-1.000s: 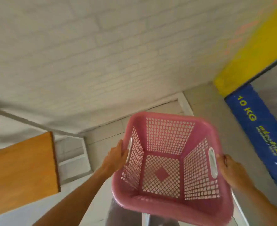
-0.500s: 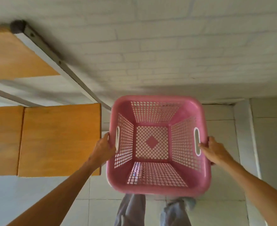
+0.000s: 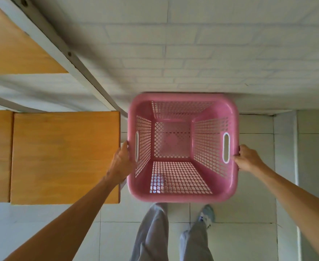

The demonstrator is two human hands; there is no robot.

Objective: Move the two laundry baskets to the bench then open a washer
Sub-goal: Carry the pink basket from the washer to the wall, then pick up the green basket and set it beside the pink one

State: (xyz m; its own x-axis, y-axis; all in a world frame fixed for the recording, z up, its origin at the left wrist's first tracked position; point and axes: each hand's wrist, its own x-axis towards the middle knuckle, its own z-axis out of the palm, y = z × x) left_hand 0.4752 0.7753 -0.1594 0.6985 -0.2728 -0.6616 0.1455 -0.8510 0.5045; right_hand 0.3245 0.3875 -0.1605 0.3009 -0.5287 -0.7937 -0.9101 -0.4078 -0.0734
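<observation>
A pink plastic laundry basket (image 3: 181,195) with lattice walls and nothing in it hangs in front of me above the tiled floor. My left hand (image 3: 122,162) grips its left rim by the slot handle. My right hand (image 3: 246,160) grips the right rim the same way. The wooden bench (image 3: 64,157) lies directly left of the basket, its right end almost touching the basket's left side. No washer or second basket is in view.
A white brick wall (image 3: 211,53) rises just behind the basket. The bench's white metal frame (image 3: 74,59) and wooden backrest (image 3: 14,48) slant up at the left. My legs and shoes (image 3: 207,216) stand on white floor tiles below the basket.
The view has swung left and downward, from the blue washer panel to the bench. The basket, held in both hands throughout, now sits level and close beside the bench's right end.
</observation>
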